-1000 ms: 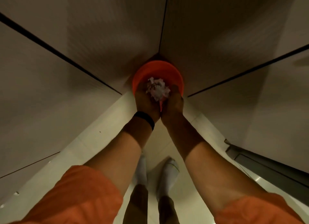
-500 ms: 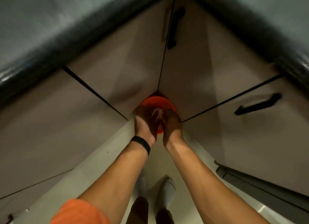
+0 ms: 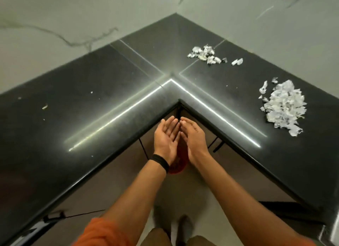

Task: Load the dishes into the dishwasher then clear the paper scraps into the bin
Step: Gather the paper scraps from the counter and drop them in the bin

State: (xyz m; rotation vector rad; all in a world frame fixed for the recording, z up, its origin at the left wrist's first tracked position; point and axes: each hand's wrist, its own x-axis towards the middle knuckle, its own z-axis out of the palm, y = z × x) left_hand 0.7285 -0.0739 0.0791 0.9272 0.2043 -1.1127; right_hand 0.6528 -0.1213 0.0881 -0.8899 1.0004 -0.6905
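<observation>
My left hand (image 3: 167, 137) and my right hand (image 3: 192, 135) are raised side by side, palms up and fingers relaxed, holding nothing, just below the inner corner of the black countertop (image 3: 128, 91). Beneath them on the floor, the orange bin (image 3: 177, 167) shows only partly between my wrists. A large pile of white paper scraps (image 3: 283, 106) lies on the right wing of the counter. A smaller scatter of scraps (image 3: 206, 55) lies farther back near the wall.
A few tiny paper bits (image 3: 45, 106) lie on the left wing of the counter. Beige cabinet doors (image 3: 113, 183) with black handles stand under the counter on both sides. The marble-look wall (image 3: 73, 16) backs the corner. My feet stand on the light floor.
My hands held a clump of paper scraps over the orange bin; the scraps are gone from them. Both hands rose, empty, to counter-edge height, and my view lifted from the cabinets to the countertop.
</observation>
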